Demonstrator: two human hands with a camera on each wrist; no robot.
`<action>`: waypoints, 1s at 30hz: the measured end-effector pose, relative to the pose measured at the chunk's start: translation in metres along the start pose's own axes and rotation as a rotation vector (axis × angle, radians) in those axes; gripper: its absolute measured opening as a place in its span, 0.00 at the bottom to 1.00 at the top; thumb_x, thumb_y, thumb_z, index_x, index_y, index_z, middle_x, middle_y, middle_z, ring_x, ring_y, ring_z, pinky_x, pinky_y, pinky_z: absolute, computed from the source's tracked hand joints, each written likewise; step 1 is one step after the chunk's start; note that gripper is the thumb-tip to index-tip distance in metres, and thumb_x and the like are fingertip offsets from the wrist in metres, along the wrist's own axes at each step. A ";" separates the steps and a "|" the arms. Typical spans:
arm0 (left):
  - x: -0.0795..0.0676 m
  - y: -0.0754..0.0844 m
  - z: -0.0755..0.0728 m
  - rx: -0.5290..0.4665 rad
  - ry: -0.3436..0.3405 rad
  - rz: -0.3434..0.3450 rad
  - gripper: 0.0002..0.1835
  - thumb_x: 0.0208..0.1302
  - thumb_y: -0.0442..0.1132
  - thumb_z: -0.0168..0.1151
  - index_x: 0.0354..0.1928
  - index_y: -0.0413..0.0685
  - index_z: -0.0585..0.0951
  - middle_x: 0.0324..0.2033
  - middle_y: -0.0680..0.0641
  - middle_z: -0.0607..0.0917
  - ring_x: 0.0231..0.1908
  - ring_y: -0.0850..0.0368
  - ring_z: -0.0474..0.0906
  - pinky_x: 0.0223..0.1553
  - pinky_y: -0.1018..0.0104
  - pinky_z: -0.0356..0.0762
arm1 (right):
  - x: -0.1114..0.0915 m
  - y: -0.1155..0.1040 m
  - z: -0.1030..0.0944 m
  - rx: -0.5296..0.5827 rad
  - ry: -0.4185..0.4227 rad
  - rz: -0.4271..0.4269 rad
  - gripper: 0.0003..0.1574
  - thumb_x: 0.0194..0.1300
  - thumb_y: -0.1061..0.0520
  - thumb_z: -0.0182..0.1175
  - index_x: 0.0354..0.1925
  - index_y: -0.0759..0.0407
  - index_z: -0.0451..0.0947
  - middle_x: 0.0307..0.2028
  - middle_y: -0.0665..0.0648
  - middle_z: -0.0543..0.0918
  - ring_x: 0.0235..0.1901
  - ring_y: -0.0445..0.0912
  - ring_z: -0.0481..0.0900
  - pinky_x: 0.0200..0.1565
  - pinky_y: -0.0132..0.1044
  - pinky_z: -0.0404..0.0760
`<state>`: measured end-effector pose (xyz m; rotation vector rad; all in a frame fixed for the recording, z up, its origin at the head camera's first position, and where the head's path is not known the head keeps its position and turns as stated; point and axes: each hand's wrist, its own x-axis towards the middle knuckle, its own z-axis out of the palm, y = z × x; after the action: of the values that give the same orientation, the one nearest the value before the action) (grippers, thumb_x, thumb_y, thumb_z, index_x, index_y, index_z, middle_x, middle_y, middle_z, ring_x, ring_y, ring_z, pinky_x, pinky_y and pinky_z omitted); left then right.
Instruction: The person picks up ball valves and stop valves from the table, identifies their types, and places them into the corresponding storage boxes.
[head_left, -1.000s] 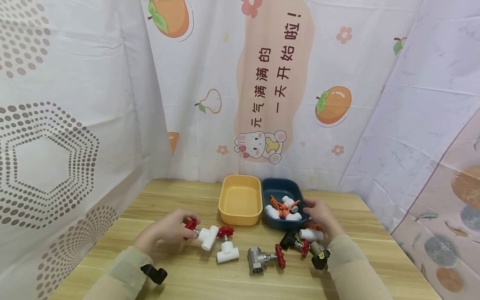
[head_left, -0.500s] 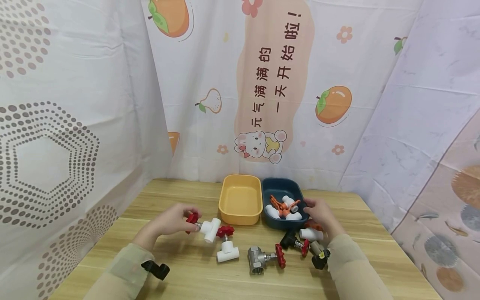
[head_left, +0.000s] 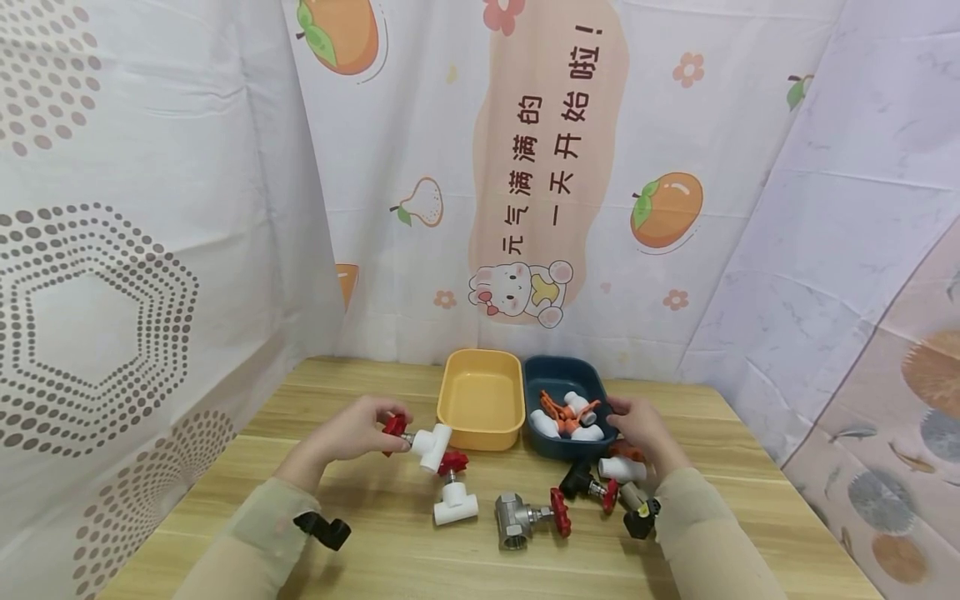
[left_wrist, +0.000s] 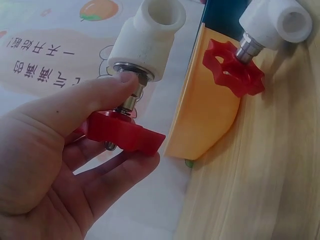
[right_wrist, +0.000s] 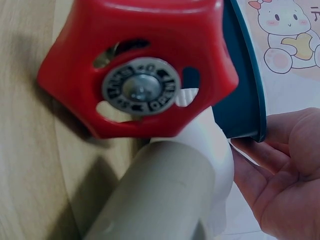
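Note:
My left hand (head_left: pixel 352 433) holds a white tee valve (head_left: pixel 431 446) by its red handwheel (left_wrist: pixel 122 132), thumb on the metal stem and fingers under the wheel. The valve hangs above the table, its white body near the front left of the yellow bin (head_left: pixel 480 437). A second white tee valve (head_left: pixel 454 504) with a red wheel lies below it on the table. My right hand (head_left: pixel 641 425) grips the right rim of the dark blue bin (head_left: pixel 562 448), fingertips at its edge. White fittings with orange handles (head_left: pixel 573 423) lie in that bin.
A metal valve (head_left: pixel 516 518) with a red wheel lies at the table's middle. To its right are a black valve (head_left: pixel 577 481) with a red wheel, a white fitting (head_left: pixel 622 469) and a grey-brown pipe piece (right_wrist: pixel 155 195). A printed curtain (head_left: pixel 420 275) stands behind.
My left hand has lifted the white tee valve and moved it right and farther back, toward the yellow bin. The right hand has stayed at the blue bin's rim.

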<state>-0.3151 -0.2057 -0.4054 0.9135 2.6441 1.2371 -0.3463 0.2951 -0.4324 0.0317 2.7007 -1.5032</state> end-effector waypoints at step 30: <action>0.051 0.019 0.020 -0.024 0.165 -0.075 0.18 0.55 0.43 0.79 0.47 0.52 0.85 0.35 0.51 0.86 0.36 0.54 0.83 0.33 0.60 0.83 | 0.000 0.002 0.001 0.006 0.002 0.000 0.32 0.75 0.66 0.52 0.74 0.70 0.62 0.68 0.77 0.67 0.55 0.63 0.80 0.43 0.52 0.86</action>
<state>-0.3417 -0.1545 -0.3967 0.7304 2.7521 1.3798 -0.3467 0.2953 -0.4351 0.0335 2.6973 -1.5121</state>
